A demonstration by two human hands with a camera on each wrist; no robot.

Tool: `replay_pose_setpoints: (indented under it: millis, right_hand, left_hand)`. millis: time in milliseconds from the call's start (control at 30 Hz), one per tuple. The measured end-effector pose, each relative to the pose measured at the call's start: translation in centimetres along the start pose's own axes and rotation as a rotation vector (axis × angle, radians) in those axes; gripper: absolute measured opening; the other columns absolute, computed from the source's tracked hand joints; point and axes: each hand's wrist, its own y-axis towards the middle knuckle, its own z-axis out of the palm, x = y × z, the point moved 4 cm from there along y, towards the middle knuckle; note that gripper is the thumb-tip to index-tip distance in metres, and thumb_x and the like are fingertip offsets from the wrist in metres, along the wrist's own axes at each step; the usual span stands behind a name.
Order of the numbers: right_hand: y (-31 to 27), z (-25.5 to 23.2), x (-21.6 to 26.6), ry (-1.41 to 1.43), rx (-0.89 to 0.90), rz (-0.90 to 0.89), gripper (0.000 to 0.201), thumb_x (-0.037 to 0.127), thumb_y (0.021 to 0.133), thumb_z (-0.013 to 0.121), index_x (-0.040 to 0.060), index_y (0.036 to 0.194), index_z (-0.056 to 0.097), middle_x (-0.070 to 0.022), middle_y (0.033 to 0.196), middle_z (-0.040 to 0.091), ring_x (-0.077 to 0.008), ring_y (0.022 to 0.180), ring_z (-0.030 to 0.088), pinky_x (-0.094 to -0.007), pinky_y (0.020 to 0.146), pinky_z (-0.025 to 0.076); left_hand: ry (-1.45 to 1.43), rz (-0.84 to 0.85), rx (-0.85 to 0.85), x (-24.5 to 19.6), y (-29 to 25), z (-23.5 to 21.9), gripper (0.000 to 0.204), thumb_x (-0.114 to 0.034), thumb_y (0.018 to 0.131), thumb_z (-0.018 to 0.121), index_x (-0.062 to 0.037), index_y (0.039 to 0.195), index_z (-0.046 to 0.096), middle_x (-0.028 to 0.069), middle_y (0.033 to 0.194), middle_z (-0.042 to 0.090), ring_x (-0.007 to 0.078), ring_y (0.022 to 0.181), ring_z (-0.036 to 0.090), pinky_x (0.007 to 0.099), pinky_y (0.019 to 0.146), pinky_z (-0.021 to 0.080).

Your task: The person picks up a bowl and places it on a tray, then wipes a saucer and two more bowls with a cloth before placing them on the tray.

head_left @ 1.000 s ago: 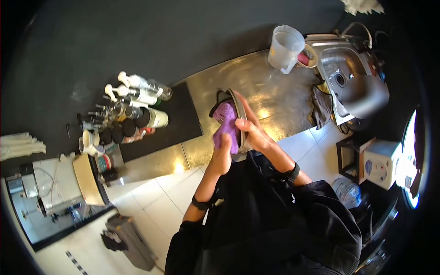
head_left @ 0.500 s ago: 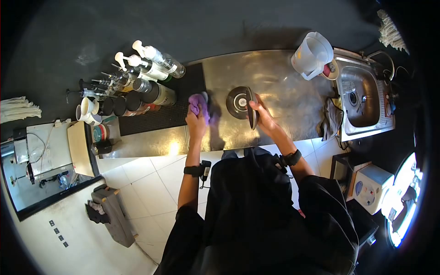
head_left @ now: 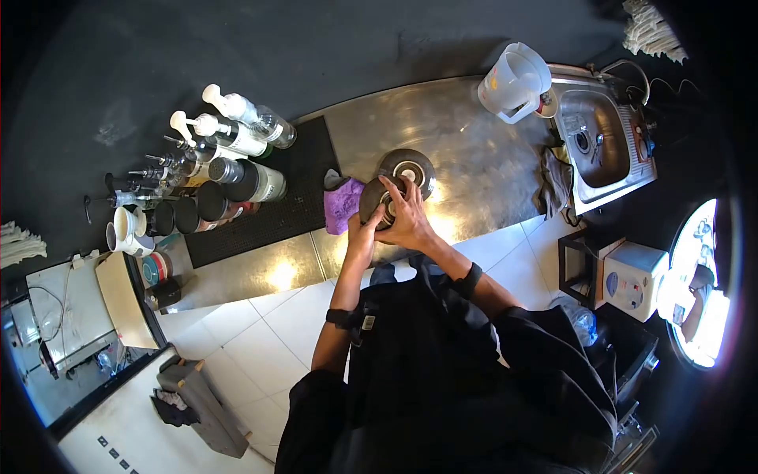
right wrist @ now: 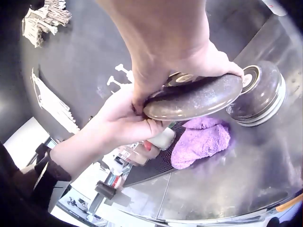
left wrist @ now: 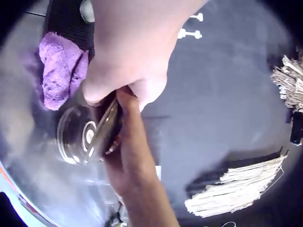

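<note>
A dark glazed saucer [right wrist: 194,99] with a ring foot is held up in both hands, tilted, close beside and partly overlapping a stack of similar upturned saucers [head_left: 424,167] on the steel counter. My right hand [head_left: 410,221] spreads its fingers over the underside and grips the rim. On the near left edge my left hand [head_left: 360,245] pinches the same saucer, thumb showing along it in the right wrist view. A crumpled purple cloth [head_left: 342,207] lies on the counter left of the saucers, free of both hands.
Pump and pour bottles [head_left: 237,134] crowd a black mat [head_left: 308,193] on the left. A clear plastic jug [head_left: 513,83] stands at the back right, before a steel sink [head_left: 604,162]. A dark cloth [head_left: 557,182] hangs over the counter's front edge near the sink.
The purple cloth, earlier wrapped in the saucer, was put down on the left by the left hand, which then let go. That hand has since come right and taken hold of the saucer.
</note>
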Motion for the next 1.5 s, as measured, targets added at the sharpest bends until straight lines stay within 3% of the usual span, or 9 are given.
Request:
replay_pose_setpoints:
  millis: [267,333,367,500,600,767,800,1000,1500]
  right_hand:
    - [3.4,-0.1,-5.8,-0.298,-0.177,0.089,0.114,0.049,0.046,0.087,0.0196,0.143,0.035,-0.0334,0.139,0.027,-0.0495,0.129,0.028,-0.0581,0.104,0.025]
    - [4.3,-0.4,-6.2,-0.347,-0.153,0.099,0.116,0.049,0.045,0.087,0.0188,0.144,0.034,-0.0327,0.139,0.026,-0.0487,0.128,0.028,-0.0567,0.105,0.025]
    - [4.6,-0.3,-6.3,-0.393,-0.121,0.111,0.117,0.05,0.045,0.087,0.018,0.144,0.034,-0.0321,0.14,0.025,-0.0479,0.128,0.028,-0.0553,0.105,0.024]
    - [5.8,0.6,-6.7,-0.418,-0.083,0.111,0.115,0.049,0.046,0.087,0.0184,0.143,0.034,-0.0321,0.14,0.026,-0.0478,0.129,0.026,-0.0575,0.104,0.024]
    - [6.0,1.1,-7.0,-0.352,-0.115,0.063,0.11,0.043,0.05,0.087,0.02,0.143,0.033,-0.0317,0.141,0.026,-0.0476,0.132,0.024,-0.0609,0.103,0.023]
    - [5.9,0.5,-8.4,-0.349,-0.02,0.064,0.107,0.047,0.056,0.082,0.0173,0.145,0.031,-0.0289,0.136,0.032,-0.0464,0.128,0.03,-0.0594,0.102,0.027]
    - [5.7,0.0,-9.0,-0.351,-0.036,0.071,0.107,0.047,0.056,0.082,0.0173,0.145,0.031,-0.0289,0.136,0.032,-0.0464,0.128,0.03,-0.0594,0.102,0.027]
    - [4.6,0.5,-14.5,0.101,-0.072,0.445,0.092,0.055,0.074,0.07,0.0066,0.143,0.033,-0.027,0.135,0.035,-0.0454,0.125,0.034,-0.0505,0.106,0.029]
    - [4.3,-1.6,-13.8,0.188,-0.007,0.569,0.081,0.032,0.064,0.083,0.0126,0.131,0.041,-0.0208,0.127,0.036,-0.0422,0.124,0.034,-0.0565,0.096,0.038]
  left_hand:
    - [0.147,0.124,-0.182,3.5,4.9,-1.6,0.047,-0.022,0.094,0.06,0.0028,0.132,0.048,0.0129,0.124,0.058,0.0206,0.114,0.055,0.0316,0.097,0.041]
    - [0.642,0.222,-0.286,4.1,5.5,-2.7,0.052,-0.024,0.092,0.061,0.0042,0.133,0.046,0.0177,0.126,0.056,0.0235,0.117,0.053,0.0335,0.1,0.039]
    - [0.702,0.359,-0.24,4.6,6.1,-3.2,0.06,-0.024,0.086,0.063,0.003,0.136,0.042,0.031,0.136,0.044,0.0411,0.13,0.041,0.0416,0.108,0.032]
    - [1.217,0.286,-0.436,3.7,5.1,-1.1,0.061,-0.014,0.086,0.059,0.0026,0.14,0.034,0.0355,0.144,0.027,0.0466,0.137,0.025,0.0478,0.113,0.021]
    - [0.904,0.607,-0.315,2.0,4.3,1.2,0.055,-0.009,0.086,0.058,0.0034,0.136,0.038,0.0343,0.143,0.03,0.0465,0.135,0.027,0.0475,0.112,0.024]
    - [0.775,0.453,-0.31,4.6,7.1,0.9,0.048,-0.006,0.083,0.059,0.0078,0.127,0.046,0.0312,0.12,0.053,0.0431,0.11,0.053,0.0465,0.095,0.043]
    - [0.488,0.411,-0.26,4.7,7.4,1.6,0.032,-0.01,0.089,0.059,0.0046,0.118,0.056,0.017,0.1,0.065,0.0276,0.094,0.063,0.0356,0.081,0.049]
    - [0.814,0.213,-0.39,2.7,8.7,1.6,0.052,-0.036,0.084,0.07,0.0075,0.111,0.062,0.025,0.098,0.068,0.0339,0.091,0.067,0.0391,0.083,0.05]
    - [0.952,0.36,-0.454,4.2,9.5,1.2,0.034,-0.024,0.079,0.075,0.0052,0.094,0.066,0.0209,0.084,0.068,0.0355,0.081,0.065,0.0409,0.074,0.049]
